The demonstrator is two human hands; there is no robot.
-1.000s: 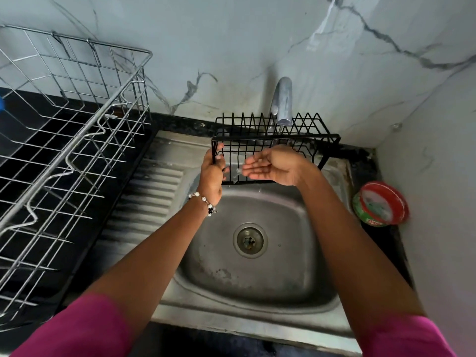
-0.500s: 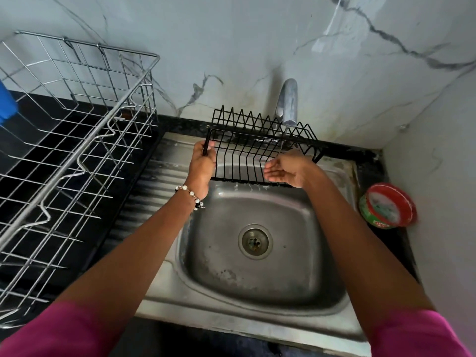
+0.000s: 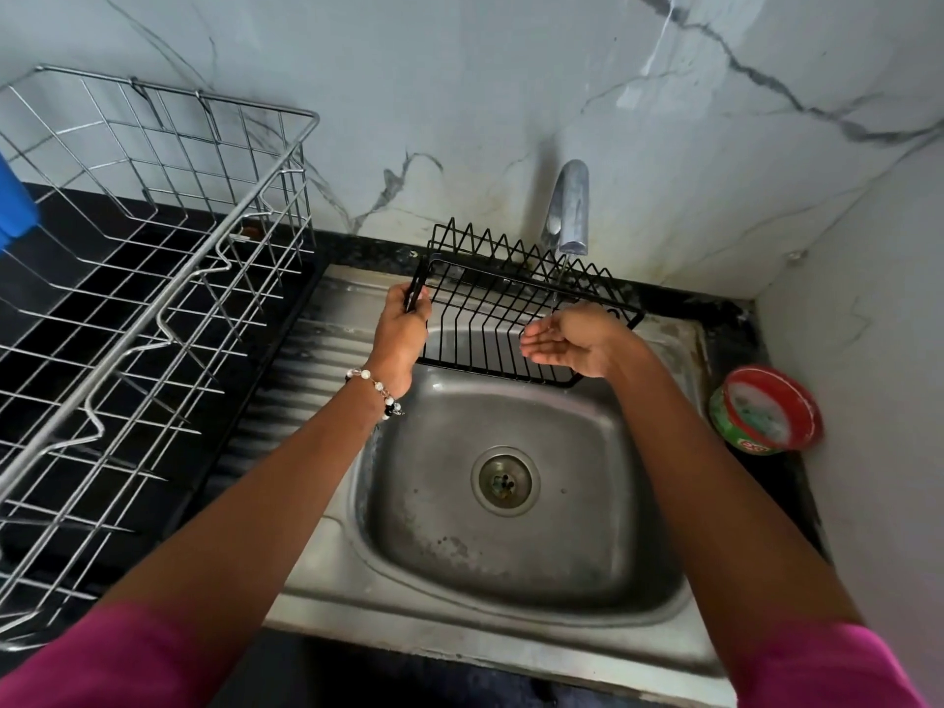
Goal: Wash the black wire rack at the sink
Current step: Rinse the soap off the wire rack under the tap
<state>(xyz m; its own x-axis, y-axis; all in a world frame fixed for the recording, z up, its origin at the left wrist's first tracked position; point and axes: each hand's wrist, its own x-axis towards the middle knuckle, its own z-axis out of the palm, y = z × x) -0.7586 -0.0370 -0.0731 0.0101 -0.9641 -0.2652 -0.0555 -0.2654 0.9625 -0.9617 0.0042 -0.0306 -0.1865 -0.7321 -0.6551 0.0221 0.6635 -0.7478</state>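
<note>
The black wire rack (image 3: pixel 503 319) is held over the back edge of the sink (image 3: pixel 511 569), tilted up on its long side just under the tap (image 3: pixel 567 206), with its row of pointed prongs toward the marble wall. The left hand (image 3: pixel 401 327) has its fingers curled tight around the rack's left end and carries it. The right hand (image 3: pixel 572 342) holds nothing: its palm is turned up and slightly cupped, fingers together and nearly straight, at the rack's right end, where a thin stream appears to fall from the tap. Whether that hand touches the wires cannot be told. As a judgement, the washing is in its rinsing part: the rack is at the water and being wetted, but no sponge, brush or suds show, so scrubbing is either over or not begun, and the rack is not yet set aside. A silver wire drainer (image 3: pixel 143 298) stands on the counter along the sink's left edge, and a red and green tub (image 3: pixel 766 411) lies tilted at the right edge near the back corner. The water is faint and hard to follow, the rack's right end is partly covered by the right hand, and a blue object (image 3: pixel 15 206) is cut off at the left border.
</note>
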